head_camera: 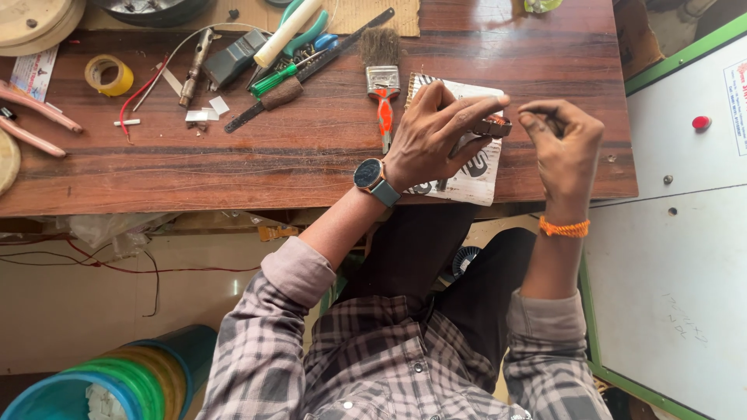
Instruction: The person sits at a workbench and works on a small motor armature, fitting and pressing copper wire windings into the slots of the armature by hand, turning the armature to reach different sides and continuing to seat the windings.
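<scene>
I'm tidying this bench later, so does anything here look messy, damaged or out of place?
Yes. The paintbrush has frayed, splayed bristles. White scraps and a loose red wire lie scattered among the tools at the table's far left. The left hand pinches a small coil-like part; nothing looks spilled.

A workshop: a worn wooden bench [311,155] strewn with a paintbrush [382,74], screwdriver [280,76], pliers [31,120] and tape [109,75].
</scene>
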Demonstrator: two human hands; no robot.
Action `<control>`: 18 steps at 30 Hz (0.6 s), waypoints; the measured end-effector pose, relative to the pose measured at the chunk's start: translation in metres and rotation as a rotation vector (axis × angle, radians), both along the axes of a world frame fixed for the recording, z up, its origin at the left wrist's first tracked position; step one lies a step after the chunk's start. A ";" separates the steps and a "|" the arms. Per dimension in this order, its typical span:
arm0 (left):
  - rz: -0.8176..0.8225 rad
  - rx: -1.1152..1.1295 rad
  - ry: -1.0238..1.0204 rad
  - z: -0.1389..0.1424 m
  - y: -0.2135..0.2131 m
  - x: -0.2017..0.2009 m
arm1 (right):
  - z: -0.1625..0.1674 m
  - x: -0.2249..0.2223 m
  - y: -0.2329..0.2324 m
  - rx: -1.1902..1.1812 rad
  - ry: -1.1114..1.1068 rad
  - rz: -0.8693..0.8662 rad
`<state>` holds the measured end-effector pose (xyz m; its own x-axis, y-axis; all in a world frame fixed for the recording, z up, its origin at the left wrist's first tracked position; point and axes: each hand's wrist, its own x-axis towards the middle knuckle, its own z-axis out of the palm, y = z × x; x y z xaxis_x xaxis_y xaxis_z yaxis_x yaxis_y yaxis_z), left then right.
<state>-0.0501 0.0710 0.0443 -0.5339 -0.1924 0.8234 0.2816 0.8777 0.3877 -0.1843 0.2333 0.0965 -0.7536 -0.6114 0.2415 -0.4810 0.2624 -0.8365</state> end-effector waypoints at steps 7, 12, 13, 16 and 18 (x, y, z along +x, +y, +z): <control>-0.014 0.041 -0.084 0.001 0.000 0.002 | 0.007 0.031 0.034 -0.077 0.007 0.087; 0.019 -0.025 -0.036 -0.005 -0.001 -0.002 | -0.005 0.052 0.026 -0.003 0.114 0.028; 0.031 -0.054 -0.003 -0.006 0.000 -0.003 | -0.008 0.056 0.025 -0.032 0.111 0.022; 0.071 -0.159 -0.024 -0.009 0.000 -0.005 | -0.017 0.063 0.022 -0.106 0.126 0.019; 0.092 -0.159 -0.044 -0.010 0.002 -0.005 | -0.022 0.063 0.021 -0.141 0.174 0.027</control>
